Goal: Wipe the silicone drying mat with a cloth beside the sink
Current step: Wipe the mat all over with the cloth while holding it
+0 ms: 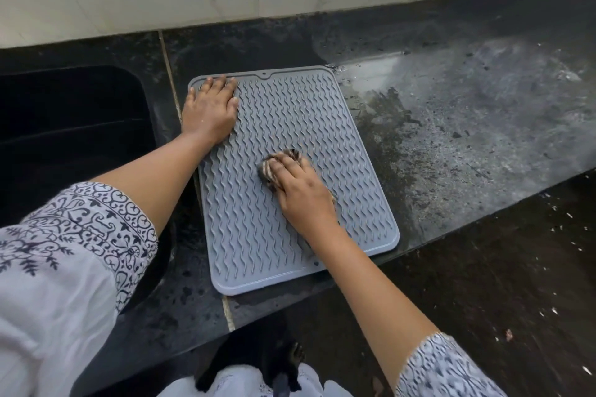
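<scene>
Two hands are seen on the grey mat (290, 126): left hand (211, 109) pressed flat, open, nearest the sink (74, 126); right hand (301, 190) closed on the cloth (269, 171) mid-mat. No writing is legible.

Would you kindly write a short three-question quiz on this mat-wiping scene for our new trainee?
1. True or false: the left hand lies flat on the mat, at its far corner nearest the sink.
2. What does the right hand press against the mat?
A. a sponge
B. a cloth
C. a brush
3. Fill in: the mat lies on the dark ____, to the right of the sink.

Key:
1. True.
2. B, the cloth, bunched under the fingers.
3. Counter.
</scene>
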